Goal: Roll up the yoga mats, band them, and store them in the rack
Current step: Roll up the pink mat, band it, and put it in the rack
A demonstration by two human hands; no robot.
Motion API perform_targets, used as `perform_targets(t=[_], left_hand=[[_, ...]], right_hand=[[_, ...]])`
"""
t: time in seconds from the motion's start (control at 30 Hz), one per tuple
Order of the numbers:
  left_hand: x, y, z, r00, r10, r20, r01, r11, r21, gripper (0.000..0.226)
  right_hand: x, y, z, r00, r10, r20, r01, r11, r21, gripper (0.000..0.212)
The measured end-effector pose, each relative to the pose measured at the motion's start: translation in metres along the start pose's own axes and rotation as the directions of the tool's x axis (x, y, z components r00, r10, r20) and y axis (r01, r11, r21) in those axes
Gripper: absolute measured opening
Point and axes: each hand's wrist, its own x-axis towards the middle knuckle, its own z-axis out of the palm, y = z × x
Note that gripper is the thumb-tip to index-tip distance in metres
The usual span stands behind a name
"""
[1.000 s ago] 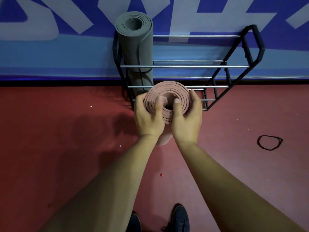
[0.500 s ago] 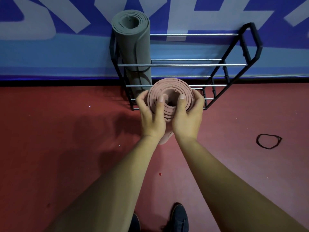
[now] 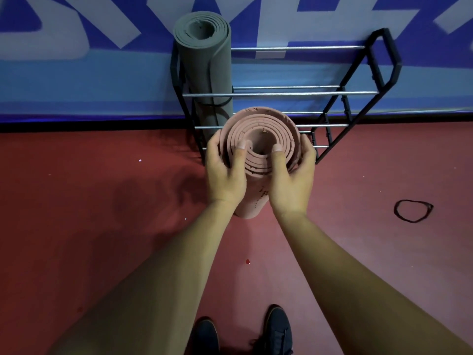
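Note:
A rolled pink yoga mat (image 3: 258, 129) stands upright on the red floor just in front of the rack. My left hand (image 3: 225, 172) wraps its left side and my right hand (image 3: 291, 175) its right side, both thumbs pressing on the spiral top. No band shows on the pink roll. A grey rolled mat (image 3: 204, 65) with a black band around it stands in the left end of the black metal rack (image 3: 371, 80). A loose black elastic band (image 3: 412, 210) lies on the floor to the right.
The rack stands against a blue and white banner wall (image 3: 76, 73), its right part holding nothing. Red floor (image 3: 89, 201) spreads to both sides. My dark shoes (image 3: 279, 331) show at the bottom edge.
The pink roll has risen a little and looks slightly looser at its top. My thumbs have spread apart across the spiral; both hands keep their hold.

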Motion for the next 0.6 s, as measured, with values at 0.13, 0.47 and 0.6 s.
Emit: perform_targets(t=[0.13,0.47,0.6], left_hand=[[0.001,0.001,-0.003,1.000,-0.020,0.007,0.020,0.999,0.035,0.076],[-0.004,0.007,-0.009,1.000,-0.019,0.009,0.018,0.999,0.041,0.085],[-0.008,0.008,-0.015,0.999,0.033,0.034,-0.036,0.996,0.081,0.075]], right_hand=[[-0.003,-0.005,-0.005,1.000,0.007,-0.018,-0.008,0.999,-0.052,0.075],[-0.013,-0.018,-0.012,0.998,-0.054,-0.040,0.046,0.986,-0.159,0.065],[-0.022,-0.024,-0.014,0.997,-0.071,-0.040,0.062,0.981,-0.184,0.053]])
